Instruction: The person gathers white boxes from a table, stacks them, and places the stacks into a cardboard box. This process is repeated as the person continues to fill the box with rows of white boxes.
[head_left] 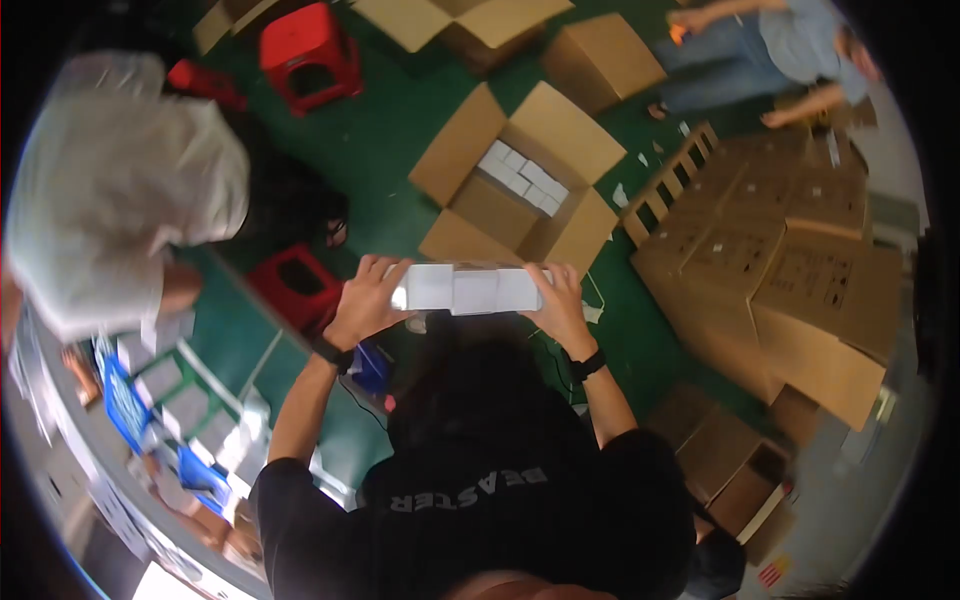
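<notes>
1. The left hand (pixel 368 300) and the right hand (pixel 560 305) clamp a row of small white rectangular cardboard boxes (pixel 468 288) between them, one hand at each end; the fingers (pixel 385 272) of the left curl over the top of its end, and those of the right wrap the other end.
2. The row hangs level in the air between the palms, above the green floor (pixel 385 150) and just on the near side of a large open brown cardboard carton (pixel 520 180).
3. Past the fingertips, the carton's four flaps are spread outward and its mouth is wide open; a layer of more white boxes (pixel 523 178) fills the far part of it, while the near part shows bare brown cardboard.
4. Outward of the right fingers, stacked closed brown cartons (pixel 800 270) and a wooden pallet (pixel 668 180) form a wall, with a strip of floor between them and the open carton.
5. Outward of the left fingers, a red plastic stool (pixel 295 285) stands near, and beyond it a person in a pale shirt (pixel 110 190) bends over a workbench (pixel 180 420).
6. The held boxes look plain, smooth and bright white, with faint seams showing where one box butts against the next.
</notes>
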